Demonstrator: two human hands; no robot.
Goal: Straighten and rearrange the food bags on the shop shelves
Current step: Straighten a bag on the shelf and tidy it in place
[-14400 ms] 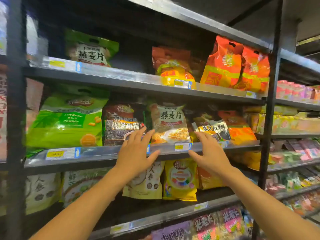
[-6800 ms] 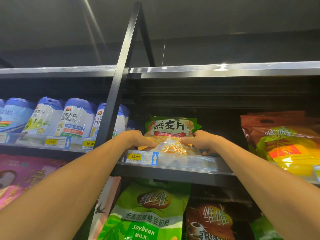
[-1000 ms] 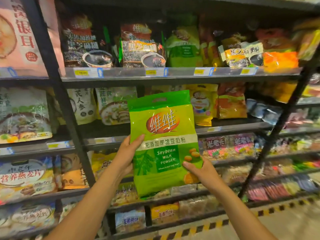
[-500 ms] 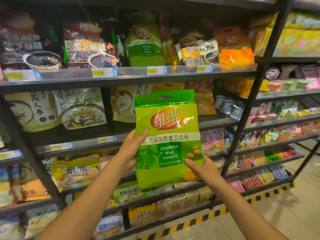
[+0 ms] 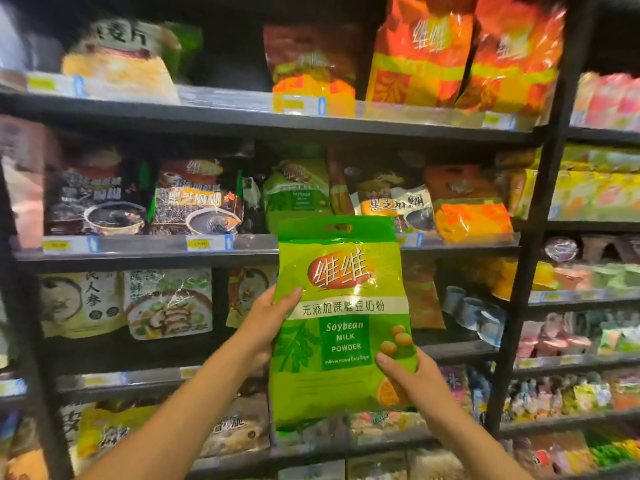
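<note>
A person's left hand (image 5: pixel 273 320) and right hand (image 5: pixel 412 379) grip a green soybean milk powder bag (image 5: pixel 341 327) upright before the crowded shelves (image 5: pixel 145 261), where its slick film could slip from thumb-and-finger holds

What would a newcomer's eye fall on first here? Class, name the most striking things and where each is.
First the green soybean milk powder bag, held upright at the centre, the left hand gripping its left edge and the right hand its lower right corner. Then the tall orange bags on the top shelf at the right, and the dark bags with bowl pictures on the shelf below, at the left.
</note>
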